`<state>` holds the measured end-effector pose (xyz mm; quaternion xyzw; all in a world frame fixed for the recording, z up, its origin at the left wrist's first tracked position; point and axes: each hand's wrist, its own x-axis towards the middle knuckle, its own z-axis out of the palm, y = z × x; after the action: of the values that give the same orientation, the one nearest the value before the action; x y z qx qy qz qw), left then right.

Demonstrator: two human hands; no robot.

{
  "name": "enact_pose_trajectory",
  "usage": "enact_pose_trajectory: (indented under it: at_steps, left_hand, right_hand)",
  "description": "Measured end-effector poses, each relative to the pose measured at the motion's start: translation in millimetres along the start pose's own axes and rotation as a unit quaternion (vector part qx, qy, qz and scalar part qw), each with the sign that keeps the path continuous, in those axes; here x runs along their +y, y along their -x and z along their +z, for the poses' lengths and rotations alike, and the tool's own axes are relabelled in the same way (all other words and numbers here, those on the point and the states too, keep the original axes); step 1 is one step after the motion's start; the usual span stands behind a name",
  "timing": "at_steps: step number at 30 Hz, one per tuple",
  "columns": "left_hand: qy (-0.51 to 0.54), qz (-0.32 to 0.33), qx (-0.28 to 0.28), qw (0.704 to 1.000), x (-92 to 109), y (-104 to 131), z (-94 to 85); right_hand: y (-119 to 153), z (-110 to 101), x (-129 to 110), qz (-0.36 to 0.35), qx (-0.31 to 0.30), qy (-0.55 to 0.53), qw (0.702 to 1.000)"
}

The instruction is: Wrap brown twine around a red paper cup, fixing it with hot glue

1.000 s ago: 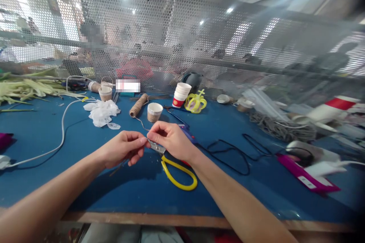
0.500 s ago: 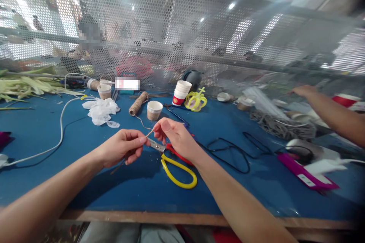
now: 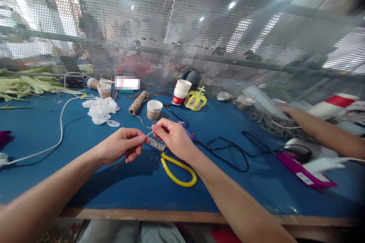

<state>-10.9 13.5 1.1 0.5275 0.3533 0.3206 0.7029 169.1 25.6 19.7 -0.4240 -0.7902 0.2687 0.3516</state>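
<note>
My left hand point(image 3: 125, 145) pinches a thin stem or wire, whose dark end hangs below the palm. Brown twine point(image 3: 143, 123) runs from a spool point(image 3: 138, 102) to my right hand point(image 3: 172, 136), whose thumb and fingertips are closed on it. A short stretch of twine spans the gap between both hands. Beneath them lie scissors point(image 3: 179, 175) with a yellow loop handle; the blades point left and my right hand covers the other handle. Just behind my hands stands a small paper-like cup point(image 3: 154, 110) with a brown lower part.
Stacked paper cups point(image 3: 181, 92) and a yellow crown-shaped piece point(image 3: 195, 99) stand at the back. White crumpled material point(image 3: 103, 110) and pale leaves point(image 3: 27, 85) lie left. A black cable point(image 3: 228, 148) loops right. A co-worker's arm point(image 3: 322, 125) reaches in beside a purple box point(image 3: 306, 171).
My right hand has lowered slightly and its fingers have closed on the twine. My left hand stays nearly still. The co-worker's arm has moved down and left.
</note>
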Motion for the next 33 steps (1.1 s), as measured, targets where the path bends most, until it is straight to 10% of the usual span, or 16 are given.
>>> enact_pose_trajectory:
  at_steps: [7, 12, 17, 23, 33]
  left_hand:
    - [-0.008, -0.017, -0.022, 1.000, 1, -1, -6.3]
    - [-0.182, 0.036, -0.006, 0.983, 15, 4, -23.1]
    - [-0.435, 0.167, 0.135, 0.874, 15, 4, -22.3]
    - [-0.577, 0.271, 0.160, 0.753, 2, 0, -12.1]
    - [-0.531, 0.248, 0.279, 0.761, -6, 0, 5.9]
  right_hand:
    - [1, -8, -8, -0.194, -0.060, 0.180, 0.962]
    - [1, -22, -10, -0.191, 0.047, 0.235, 0.952]
    - [2, -24, -3, -0.161, 0.086, 0.317, 0.931]
    - [3, -1, -5, -0.181, 0.043, 0.418, 0.889]
    - [8, 22, -5, -0.074, 0.074, 0.391, 0.914]
